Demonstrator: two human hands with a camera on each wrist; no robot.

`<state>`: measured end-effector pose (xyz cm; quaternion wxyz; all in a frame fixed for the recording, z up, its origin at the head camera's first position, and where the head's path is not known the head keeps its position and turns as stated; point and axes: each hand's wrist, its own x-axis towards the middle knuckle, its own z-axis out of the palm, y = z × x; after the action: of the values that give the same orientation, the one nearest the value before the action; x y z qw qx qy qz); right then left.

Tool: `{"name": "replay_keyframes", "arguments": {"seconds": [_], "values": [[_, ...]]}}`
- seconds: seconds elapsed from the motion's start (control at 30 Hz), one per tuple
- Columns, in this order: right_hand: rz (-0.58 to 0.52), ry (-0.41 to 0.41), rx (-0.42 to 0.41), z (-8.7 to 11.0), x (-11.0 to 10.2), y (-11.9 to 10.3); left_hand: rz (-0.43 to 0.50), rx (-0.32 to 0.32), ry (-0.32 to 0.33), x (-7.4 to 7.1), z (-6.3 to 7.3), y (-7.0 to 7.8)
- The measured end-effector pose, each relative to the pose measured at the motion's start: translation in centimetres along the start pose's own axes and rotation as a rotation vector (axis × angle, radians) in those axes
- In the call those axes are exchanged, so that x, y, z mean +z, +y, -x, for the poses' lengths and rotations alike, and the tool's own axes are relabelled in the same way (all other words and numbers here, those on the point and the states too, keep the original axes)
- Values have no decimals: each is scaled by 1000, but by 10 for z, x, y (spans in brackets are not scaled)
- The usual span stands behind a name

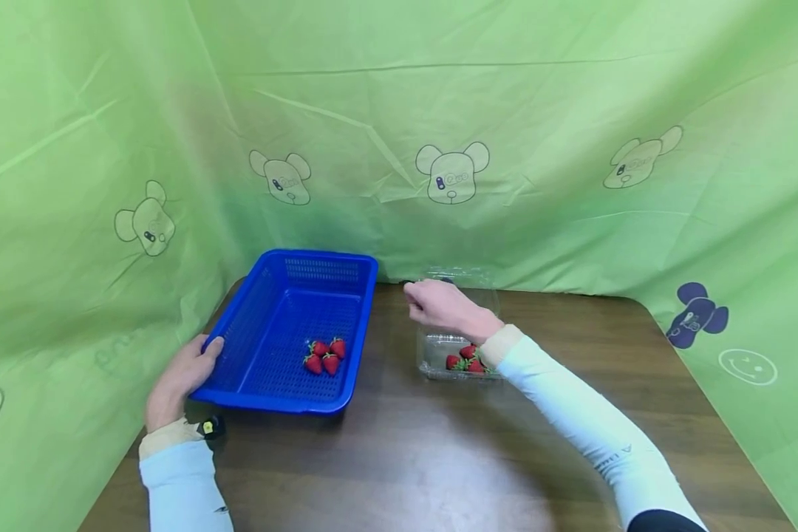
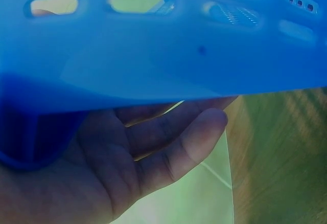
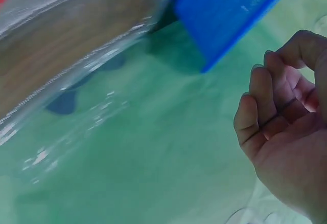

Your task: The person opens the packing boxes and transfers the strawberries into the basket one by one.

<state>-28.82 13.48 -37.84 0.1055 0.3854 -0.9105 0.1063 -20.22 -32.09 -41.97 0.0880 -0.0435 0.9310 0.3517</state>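
My left hand (image 1: 185, 371) grips the near left corner of a blue plastic basket (image 1: 259, 325), thumb over the rim. Its fingers (image 2: 166, 165) lie beneath the rim in the left wrist view. Several red strawberries (image 1: 330, 363) are grouped at the right side of the basket floor. Over a clear plastic clamshell box (image 1: 432, 362) hovers my right hand (image 1: 442, 305). Its fingers (image 3: 263, 93) are loosely bent, with nothing seen between them in the right wrist view. More strawberries (image 1: 473, 365) lie in the box, partly hidden by my right wrist.
The box's clear lid (image 1: 482, 281) stands raised at the back, near the green curtain (image 1: 539, 244). A brown wooden table (image 1: 386, 458) carries the basket and box. Beside my left wrist is a small black object (image 1: 211, 427) with a yellow mark.
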Motion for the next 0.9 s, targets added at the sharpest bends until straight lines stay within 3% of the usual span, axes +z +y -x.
{"name": "replay_keyframes", "arguments": {"seconds": [0.3, 0.4, 0.63, 0.9], "values": [[7, -86, 96, 42, 10, 29, -3, 4, -2, -1, 3, 2], [-8, -186, 123, 52, 12, 35, 2, 6, 2, 0, 3, 2], [-137, -530, 228, 62, 14, 35, 4, 10, 6, 0, 4, 1], [-179, -632, 265, 62, 22, 31, 10, -12, -5, 0, 3, -1]]}}
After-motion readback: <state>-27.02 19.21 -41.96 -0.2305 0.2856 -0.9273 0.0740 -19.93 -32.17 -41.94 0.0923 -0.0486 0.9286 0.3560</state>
